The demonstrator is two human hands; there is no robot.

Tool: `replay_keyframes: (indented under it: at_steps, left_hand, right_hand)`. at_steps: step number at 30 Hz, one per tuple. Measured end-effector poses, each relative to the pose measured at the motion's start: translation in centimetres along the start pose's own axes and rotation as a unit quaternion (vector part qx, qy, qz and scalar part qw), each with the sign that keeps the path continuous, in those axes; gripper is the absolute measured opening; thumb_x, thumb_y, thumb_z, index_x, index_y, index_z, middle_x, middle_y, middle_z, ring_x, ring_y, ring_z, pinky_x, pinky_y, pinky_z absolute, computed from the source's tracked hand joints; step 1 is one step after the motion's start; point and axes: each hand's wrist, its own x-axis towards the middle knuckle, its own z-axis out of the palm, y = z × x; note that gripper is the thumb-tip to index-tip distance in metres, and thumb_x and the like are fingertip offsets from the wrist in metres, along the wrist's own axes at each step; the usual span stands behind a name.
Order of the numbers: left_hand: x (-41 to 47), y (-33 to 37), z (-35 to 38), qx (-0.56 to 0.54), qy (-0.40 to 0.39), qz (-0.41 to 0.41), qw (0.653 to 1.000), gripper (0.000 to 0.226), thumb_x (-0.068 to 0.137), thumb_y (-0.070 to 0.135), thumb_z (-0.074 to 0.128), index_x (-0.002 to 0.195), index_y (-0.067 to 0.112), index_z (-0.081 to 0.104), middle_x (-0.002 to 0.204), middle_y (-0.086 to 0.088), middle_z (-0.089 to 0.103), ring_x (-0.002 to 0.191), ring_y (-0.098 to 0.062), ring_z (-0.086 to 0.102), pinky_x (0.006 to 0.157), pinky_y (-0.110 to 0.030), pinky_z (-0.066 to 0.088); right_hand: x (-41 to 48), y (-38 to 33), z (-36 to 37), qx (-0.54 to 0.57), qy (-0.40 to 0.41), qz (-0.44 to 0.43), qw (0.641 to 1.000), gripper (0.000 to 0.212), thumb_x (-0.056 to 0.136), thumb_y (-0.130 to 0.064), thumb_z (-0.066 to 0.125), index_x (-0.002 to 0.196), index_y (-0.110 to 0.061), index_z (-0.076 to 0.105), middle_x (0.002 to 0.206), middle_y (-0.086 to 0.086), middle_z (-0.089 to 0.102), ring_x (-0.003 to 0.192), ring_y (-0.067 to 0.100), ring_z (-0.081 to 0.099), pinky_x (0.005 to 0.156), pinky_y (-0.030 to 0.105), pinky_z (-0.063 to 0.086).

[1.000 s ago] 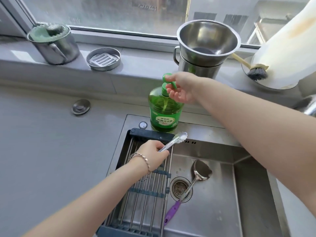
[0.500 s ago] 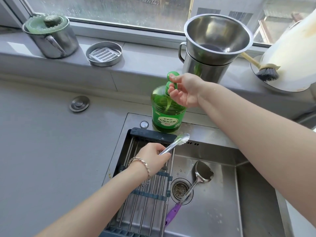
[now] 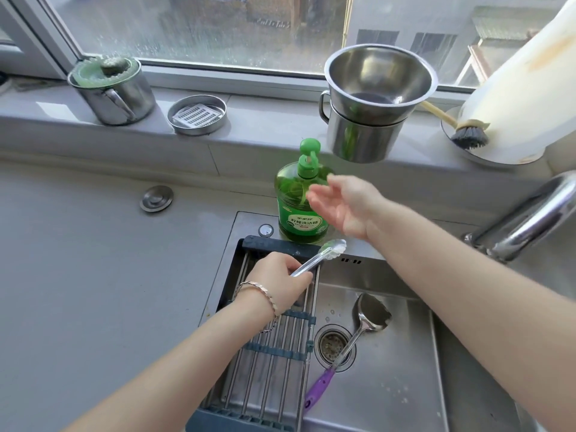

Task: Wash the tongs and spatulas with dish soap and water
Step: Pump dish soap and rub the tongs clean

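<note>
Here the left hand [image 3: 282, 280] grips the tongs [image 3: 321, 256] over the rack [image 3: 268, 347], tips just below the soap bottle [image 3: 296, 207]. The right hand [image 3: 346, 205] is beside the bottle, palm up, fingers loose and empty. A spatula [image 3: 358, 332] lies in the sink [image 3: 405, 385], across the drain [image 3: 333, 346].

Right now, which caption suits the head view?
Left hand over the sink rack holds tongs; right hand open beside the soap bottle.

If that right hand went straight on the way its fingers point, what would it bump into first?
Probably the green soap bottle: the right hand is open, its fingers pointing left at the bottle's body. How near they are, one view cannot show.
</note>
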Motion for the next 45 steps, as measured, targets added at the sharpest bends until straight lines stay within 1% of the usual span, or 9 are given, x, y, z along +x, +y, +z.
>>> replay_keyframes:
  at_steps: [4, 9, 16, 20, 24, 28, 33, 38, 45]
  left_hand:
    - [-2.0, 1.5, 0.4, 0.032, 0.015, 0.041, 0.999, 0.016, 0.085, 0.027, 0.058, 0.076, 0.018, 0.069, 0.062, 0.001, 0.062, 0.055, -0.015, 0.054, 0.057, -0.027, 0.046]
    - [-5.0, 2.9, 2.2, 0.020, 0.025, 0.093, 0.995, 0.018, 0.081, 0.022, 0.062, 0.066, 0.016, 0.067, 0.053, 0.003, 0.057, 0.052, -0.015, 0.052, 0.054, -0.028, 0.045]
    - [-7.4, 3.7, 4.9, -0.001, 0.014, 0.103, 0.995, 0.021, 0.076, 0.012, 0.062, 0.055, 0.015, 0.063, 0.048, 0.000, 0.058, 0.046, -0.008, 0.045, 0.050, -0.026, 0.041]
    - [-8.6, 3.6, 5.9, -0.043, -0.011, 0.091, 0.995, 0.008, 0.074, 0.007, 0.066, 0.077, 0.008, 0.073, 0.061, -0.004, 0.067, 0.046, -0.004, 0.051, 0.050, -0.021, 0.047]
    - [-9.5, 4.0, 7.1, -0.067, -0.043, 0.107, 0.991, 0.006, 0.071, 0.000, 0.064, 0.076, 0.000, 0.068, 0.060, -0.005, 0.062, 0.053, -0.007, 0.049, 0.053, -0.023, 0.045]
    - [-10.3, 4.0, 7.6, -0.061, -0.105, 0.097, 0.988, 0.020, 0.070, -0.003, 0.067, 0.082, 0.013, 0.065, 0.052, 0.008, 0.049, 0.046, -0.004, 0.043, 0.050, -0.014, 0.043]
    - [-10.7, 5.1, 8.7, -0.079, -0.114, 0.119, 0.983, 0.019, 0.068, -0.009, 0.066, 0.076, 0.007, 0.062, 0.061, 0.002, 0.054, 0.054, -0.006, 0.047, 0.057, -0.019, 0.044]
    - [-11.0, 5.5, 8.6, -0.200, -0.218, 0.071, 0.953, 0.049, 0.068, -0.025, 0.059, 0.096, 0.016, 0.061, 0.074, 0.012, 0.064, 0.078, -0.004, 0.068, 0.071, -0.025, 0.053]
    - [-10.6, 5.7, 8.9, -0.232, -0.185, 0.081, 0.952, 0.045, 0.067, -0.028, 0.050, 0.096, 0.004, 0.062, 0.087, -0.010, 0.068, 0.081, -0.015, 0.067, 0.074, -0.029, 0.055]
  right_hand:
    - [-5.6, 7.2, -2.8, -0.247, -0.011, -0.211, 0.946, 0.042, 0.100, -0.031, 0.030, 0.104, -0.006, 0.063, 0.112, 0.009, 0.065, 0.097, 0.013, 0.062, 0.092, 0.025, 0.051]
    - [-7.8, 11.4, -9.1, -0.668, -0.056, -0.407, 0.620, 0.086, 0.087, -0.069, 0.010, 0.144, -0.008, 0.029, 0.149, -0.002, 0.030, 0.139, 0.005, 0.012, 0.115, 0.021, 0.004]
    - [-10.4, 13.3, -10.9, -0.710, -0.034, -0.421, 0.564, 0.096, 0.083, -0.074, 0.006, 0.142, -0.001, 0.024, 0.149, 0.014, 0.030, 0.140, 0.019, 0.015, 0.113, 0.036, 0.009]
    - [-11.5, 11.7, -13.2, -0.690, 0.013, -0.384, 0.613, 0.106, 0.077, -0.080, 0.000, 0.144, -0.002, 0.027, 0.152, 0.013, 0.025, 0.143, 0.015, 0.008, 0.116, 0.031, 0.000]
    - [-12.6, 14.0, -12.9, -0.736, -0.045, -0.390, 0.551, 0.100, 0.083, -0.075, 0.007, 0.140, 0.003, 0.033, 0.148, 0.017, 0.032, 0.141, 0.022, 0.018, 0.115, 0.033, 0.005]
    - [-13.4, 12.6, -16.0, -0.689, 0.032, -0.375, 0.619, 0.112, 0.072, -0.083, -0.005, 0.145, -0.004, 0.024, 0.154, 0.011, 0.021, 0.143, 0.011, 0.004, 0.116, 0.026, -0.005]
    - [-15.1, 14.5, -15.6, -0.722, -0.051, -0.407, 0.557, 0.097, 0.085, -0.073, 0.009, 0.142, 0.002, 0.030, 0.150, 0.015, 0.027, 0.141, 0.019, 0.013, 0.116, 0.030, 0.003]
    - [-15.0, 11.9, -18.7, -0.663, 0.052, -0.372, 0.648, 0.117, 0.066, -0.085, -0.011, 0.147, -0.006, 0.015, 0.157, 0.006, 0.010, 0.141, 0.004, -0.005, 0.115, 0.021, -0.011]
    - [-16.8, 14.2, -16.0, -0.680, -0.063, -0.435, 0.587, 0.097, 0.084, -0.073, 0.007, 0.143, 0.001, 0.029, 0.153, 0.013, 0.020, 0.142, 0.015, 0.009, 0.117, 0.026, 0.001]
